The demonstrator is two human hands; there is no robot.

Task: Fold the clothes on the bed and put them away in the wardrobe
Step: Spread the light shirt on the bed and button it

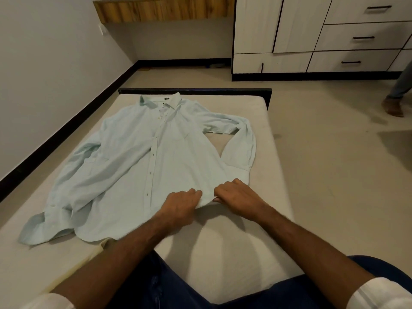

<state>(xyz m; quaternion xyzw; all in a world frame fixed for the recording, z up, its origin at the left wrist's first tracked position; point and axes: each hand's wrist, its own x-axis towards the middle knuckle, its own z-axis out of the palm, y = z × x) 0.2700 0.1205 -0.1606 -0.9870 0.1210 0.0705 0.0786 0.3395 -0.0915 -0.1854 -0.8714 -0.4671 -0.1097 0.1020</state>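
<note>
Head view: left hand (181, 202) and right hand (236, 197) both curled, pinching the near hem of the pale mint shirt (138, 157), hands close together. Shirt lies front up, buttoned, spread flat on the bed (234, 253), collar at the far end, right sleeve folded back. White wardrobe (312, 34) with drawers stands beyond. Collar label too small to read.

A pale mint long-sleeved shirt (138, 161) lies spread front-up on the bed (223, 253), buttoned, collar at the end far from the hands. Both hands pinch its near hem: left hand (180, 207), right hand (237, 197) just beside it. One sleeve bends back past the right hand; the other trails beyond the left.
</note>
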